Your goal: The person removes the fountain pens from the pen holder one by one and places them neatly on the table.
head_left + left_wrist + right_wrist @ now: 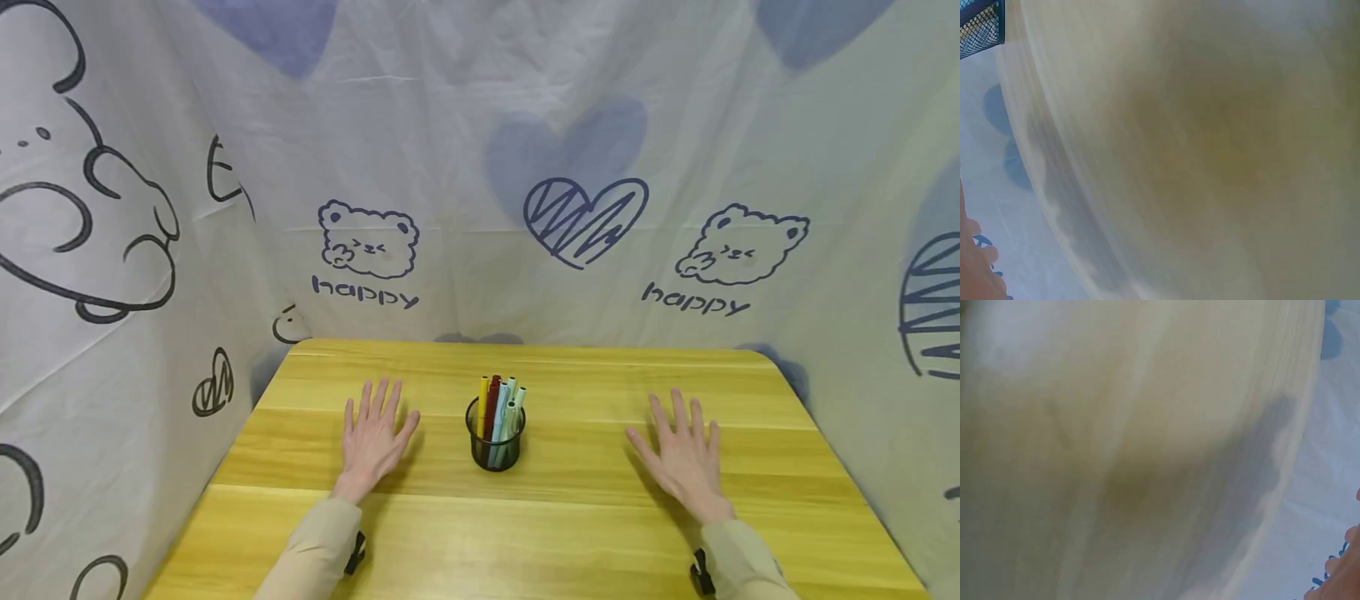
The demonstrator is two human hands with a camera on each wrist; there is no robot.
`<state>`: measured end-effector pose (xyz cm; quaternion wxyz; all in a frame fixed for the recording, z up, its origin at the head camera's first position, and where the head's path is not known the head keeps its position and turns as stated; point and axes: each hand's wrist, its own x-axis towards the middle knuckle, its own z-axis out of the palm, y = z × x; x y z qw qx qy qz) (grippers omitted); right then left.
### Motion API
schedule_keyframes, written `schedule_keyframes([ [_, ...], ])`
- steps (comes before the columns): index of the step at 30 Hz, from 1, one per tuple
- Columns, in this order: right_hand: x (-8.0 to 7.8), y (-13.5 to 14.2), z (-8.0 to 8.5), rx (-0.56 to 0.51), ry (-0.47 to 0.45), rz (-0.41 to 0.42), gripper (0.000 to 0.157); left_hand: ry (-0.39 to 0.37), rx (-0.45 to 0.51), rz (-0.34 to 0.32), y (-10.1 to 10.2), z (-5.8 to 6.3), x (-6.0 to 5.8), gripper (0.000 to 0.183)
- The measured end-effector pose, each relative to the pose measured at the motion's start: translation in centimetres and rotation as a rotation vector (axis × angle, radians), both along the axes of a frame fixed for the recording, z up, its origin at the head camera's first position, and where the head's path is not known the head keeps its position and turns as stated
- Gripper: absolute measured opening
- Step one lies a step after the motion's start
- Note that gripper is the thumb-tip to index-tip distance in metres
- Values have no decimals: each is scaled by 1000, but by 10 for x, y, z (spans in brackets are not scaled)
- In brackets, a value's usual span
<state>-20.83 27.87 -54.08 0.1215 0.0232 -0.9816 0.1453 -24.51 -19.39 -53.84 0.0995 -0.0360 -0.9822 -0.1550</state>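
Note:
A black mesh pen cup stands upright on the wooden table, holding several slim pens: a yellow pen, a dark red pen and some pale blue and pale green ones. To its left my left hand is spread palm down, fingers straight, with nothing in it. My right hand is spread the same way, farther off to the cup's right. In the left wrist view part of the mesh cup shows at the top corner. Only curved finger edges show in the right wrist view.
The yellow wood-grain table has rounded far corners. Behind it hangs a pale cloth curtain printed with hearts, bears and the word happy, and it continues along both sides. Black straps sit at both wrists, over beige sleeves.

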Motion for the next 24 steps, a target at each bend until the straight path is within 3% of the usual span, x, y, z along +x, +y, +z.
schedule_keyframes([
  [5, -2, -4, 4, 6, 9, 12, 79, 4, 6, -25, 2, 3, 2, 71],
  [12, -3, -15, 12, 18, 12, 46, 79, -59, 43, -73, 10, 12, 9, 72],
  [24, -6, -41, 25, -40, 23, 140, 78, -137, 171, -234, 38, 25, 11, 70],
])
